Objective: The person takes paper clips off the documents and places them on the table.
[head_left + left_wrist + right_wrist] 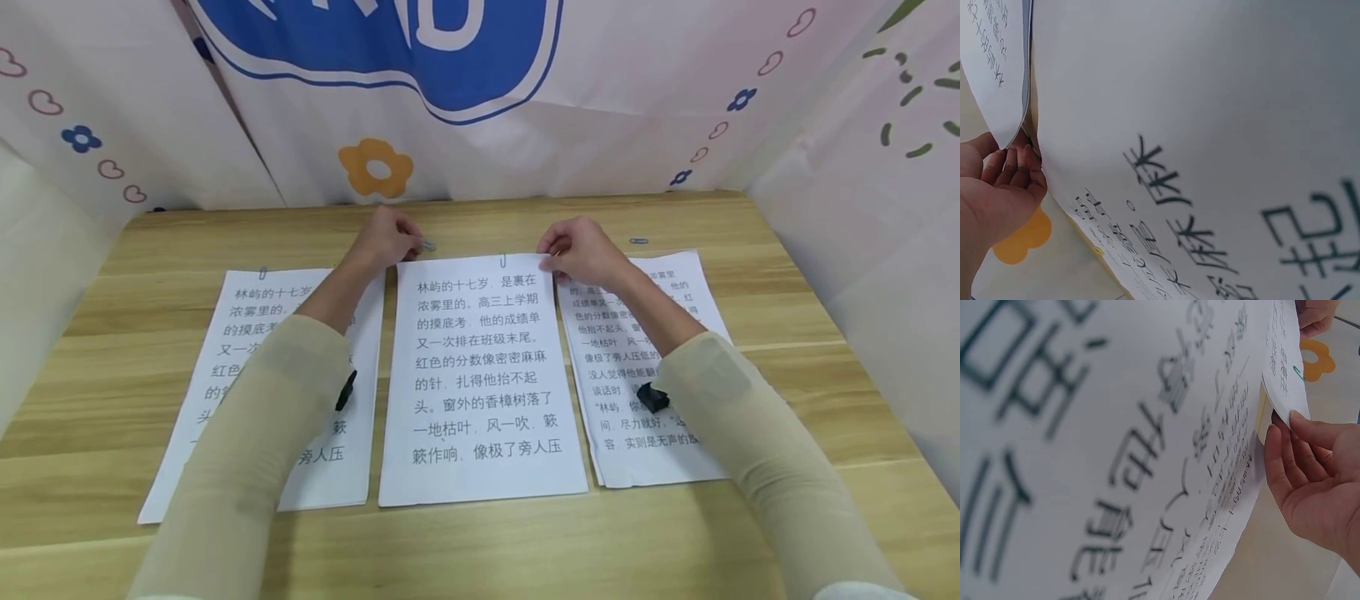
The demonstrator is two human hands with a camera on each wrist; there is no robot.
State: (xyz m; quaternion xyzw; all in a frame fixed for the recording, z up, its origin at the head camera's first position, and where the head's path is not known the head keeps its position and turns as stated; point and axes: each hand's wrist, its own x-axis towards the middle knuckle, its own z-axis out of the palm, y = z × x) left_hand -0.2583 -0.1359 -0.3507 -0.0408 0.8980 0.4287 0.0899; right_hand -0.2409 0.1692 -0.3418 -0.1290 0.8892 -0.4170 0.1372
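Note:
The middle paper stack (480, 375), printed with large characters, lies upright before me, a paper clip (503, 260) on its top edge. My left hand (388, 237) pinches the stack's top-left corner, fingers curled in the left wrist view. Close beside those fingers a loose paper clip (429, 246) lies on the table. My right hand (585, 250) grips the top-right corner; in the right wrist view its thumb (1316, 430) presses on top with the fingers underneath. Another loose paper clip (639, 241) lies beyond the right hand.
At the left is a second paper stack (180, 467) with a paper clip (262, 273) on its top edge, partly covered by my left sleeve. A third stack (622, 462), in smaller print, lies under my right forearm. A printed cloth (600, 142) hangs behind the wooden table (60, 383).

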